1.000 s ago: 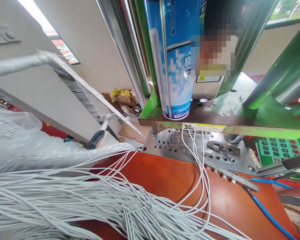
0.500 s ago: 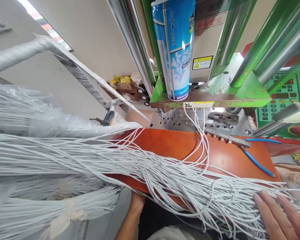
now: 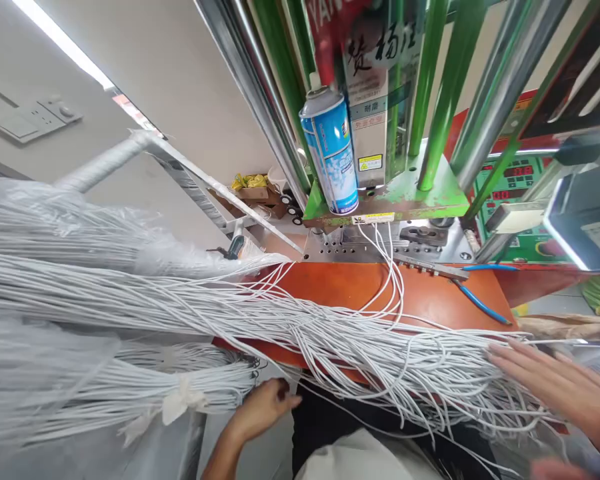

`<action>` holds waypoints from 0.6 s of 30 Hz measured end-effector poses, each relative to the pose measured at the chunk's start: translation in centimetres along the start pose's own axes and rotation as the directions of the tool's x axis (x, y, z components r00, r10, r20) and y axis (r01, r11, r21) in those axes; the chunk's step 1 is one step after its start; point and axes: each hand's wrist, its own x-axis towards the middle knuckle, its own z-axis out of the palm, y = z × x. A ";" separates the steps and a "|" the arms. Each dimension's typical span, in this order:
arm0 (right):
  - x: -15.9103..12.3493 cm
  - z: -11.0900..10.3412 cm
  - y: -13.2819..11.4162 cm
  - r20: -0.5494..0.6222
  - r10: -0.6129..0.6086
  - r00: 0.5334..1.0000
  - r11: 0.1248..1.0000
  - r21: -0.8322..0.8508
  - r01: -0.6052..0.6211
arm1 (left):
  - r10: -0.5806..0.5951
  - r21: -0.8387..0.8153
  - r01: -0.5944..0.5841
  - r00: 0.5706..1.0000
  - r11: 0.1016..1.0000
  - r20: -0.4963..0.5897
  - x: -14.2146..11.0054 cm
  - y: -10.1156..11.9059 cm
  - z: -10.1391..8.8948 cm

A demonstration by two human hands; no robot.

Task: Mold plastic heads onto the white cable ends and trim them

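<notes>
- white cable bundle [image 3: 350, 333] runs loose over the orange surface [image 3: 433, 300], 9 to 4 o'clock.
- right hand [image 3: 555, 383] at 4 o'clock: open, fingers straight, laid on the bundle's right end, not gripping.
- left hand [image 3: 267, 403] near 6 o'clock: half curled, no cable seen in it, just beside the end of a tied cable bundle [image 3: 200, 383] at 7–8 o'clock.
- handling, my call: flat palm, light pressure, stroke along the strands; free left hand could steady the near edge, where loops sag and may snag.
- cardboard box [image 3: 260, 195], 10 o'clock: yellow bags [image 3: 257, 181] in it, contents can't tell.
- plastic wrap [image 3: 65, 210], 9–10 o'clock: cables inside.
- aerosol can [image 3: 333, 157], 1 o'clock: stands on green press plate [image 3: 430, 200]; fill level can't tell.
</notes>
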 end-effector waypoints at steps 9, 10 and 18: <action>15.7 6.1 -8.3 0.654 0.089 0.751 0.993 0.002 -0.119 | 0.726 -0.208 -0.698 0.633 0.685 0.268 -3.0 18.7 -5.9; 15.9 6.7 -9.2 0.670 0.053 0.740 0.993 0.044 -0.111 | 0.819 -0.160 -0.807 0.537 0.569 0.204 -1.1 21.8 -4.8; 17.1 6.8 -6.2 0.765 -0.224 0.603 0.878 0.427 -0.215 | 0.834 0.534 -0.843 0.251 -0.060 0.491 15.4 30.4 1.2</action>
